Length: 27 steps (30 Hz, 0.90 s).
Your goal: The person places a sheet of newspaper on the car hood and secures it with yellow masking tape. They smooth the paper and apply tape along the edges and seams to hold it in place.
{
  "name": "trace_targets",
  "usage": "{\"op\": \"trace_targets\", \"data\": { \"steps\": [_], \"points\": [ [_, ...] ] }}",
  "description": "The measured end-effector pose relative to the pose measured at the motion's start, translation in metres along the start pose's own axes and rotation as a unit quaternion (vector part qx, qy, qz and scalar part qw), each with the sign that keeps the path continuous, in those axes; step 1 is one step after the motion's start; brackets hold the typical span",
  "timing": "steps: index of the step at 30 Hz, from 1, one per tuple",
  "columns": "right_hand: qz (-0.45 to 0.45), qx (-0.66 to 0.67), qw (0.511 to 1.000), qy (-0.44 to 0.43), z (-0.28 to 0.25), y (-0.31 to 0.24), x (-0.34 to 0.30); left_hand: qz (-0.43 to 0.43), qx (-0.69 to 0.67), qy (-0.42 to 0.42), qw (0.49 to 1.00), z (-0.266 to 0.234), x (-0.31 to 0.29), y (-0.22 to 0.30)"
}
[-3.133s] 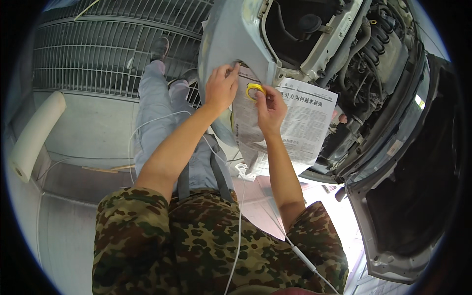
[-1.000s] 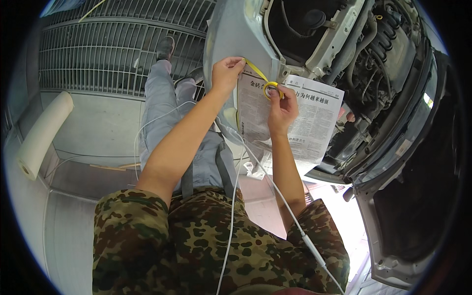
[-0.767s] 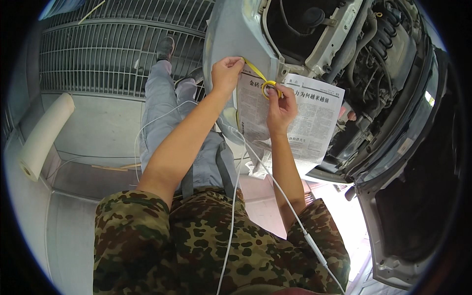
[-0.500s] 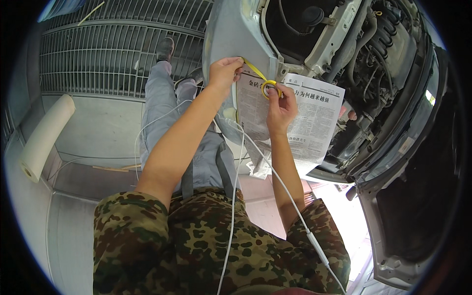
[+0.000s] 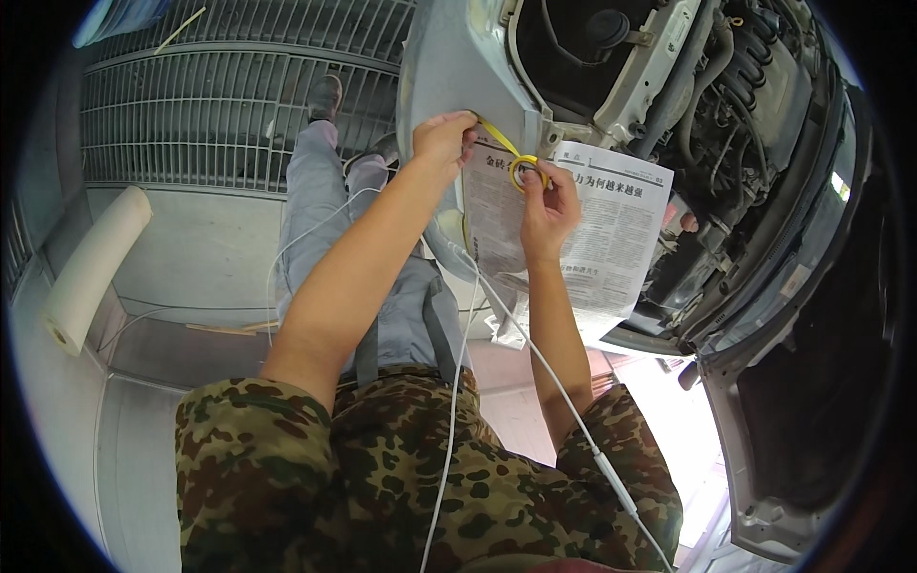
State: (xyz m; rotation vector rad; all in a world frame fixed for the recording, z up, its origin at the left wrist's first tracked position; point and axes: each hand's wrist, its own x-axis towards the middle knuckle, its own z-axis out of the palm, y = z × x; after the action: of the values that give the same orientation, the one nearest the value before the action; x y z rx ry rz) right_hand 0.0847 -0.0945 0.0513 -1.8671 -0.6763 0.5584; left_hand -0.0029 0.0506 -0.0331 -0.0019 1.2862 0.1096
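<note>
My left hand (image 5: 443, 139) pinches the free end of a yellow tape strip (image 5: 497, 135) at the edge of the grey car panel (image 5: 465, 67). From there the strip runs taut, down and right, to a small roll of yellow masking tape (image 5: 527, 172). My right hand (image 5: 551, 216) grips that roll between thumb and fingers. Behind both hands a newspaper sheet (image 5: 616, 229) hangs over the front of the car, its upper edge near the strip. Part of the sheet is hidden by my right hand and forearm.
To the right lies the uncovered engine bay (image 5: 735, 124), with the raised hood (image 5: 812, 401) beyond. A white cable (image 5: 521, 325) crosses in front of my body. Metal floor grating (image 5: 220, 115) spans the upper left; a rolled paper tube (image 5: 100, 267) leans at far left.
Both hands keep their hold on the tape and stay nearly where they were. The whole view has shifted very slightly.
</note>
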Motion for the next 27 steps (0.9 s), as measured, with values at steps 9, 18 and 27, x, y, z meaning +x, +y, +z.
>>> {"op": "trace_targets", "data": {
  "steps": [9, 18, 27],
  "points": [
    [0.015, -0.016, 1.0, -0.006, -0.003, 0.004, -0.001, -0.07, -0.031, 0.051, 0.996, 0.01, 0.01, 0.0],
    [0.005, -0.022, 1.0, -0.018, -0.004, 0.006, -0.002, -0.015, -0.053, 0.165, 0.985, 0.03, 0.013, -0.003],
    [0.003, -0.009, 1.0, -0.015, -0.003, 0.003, -0.002, 0.562, 0.386, 0.058, 0.73, -0.031, -0.004, -0.032]
  ]
}}
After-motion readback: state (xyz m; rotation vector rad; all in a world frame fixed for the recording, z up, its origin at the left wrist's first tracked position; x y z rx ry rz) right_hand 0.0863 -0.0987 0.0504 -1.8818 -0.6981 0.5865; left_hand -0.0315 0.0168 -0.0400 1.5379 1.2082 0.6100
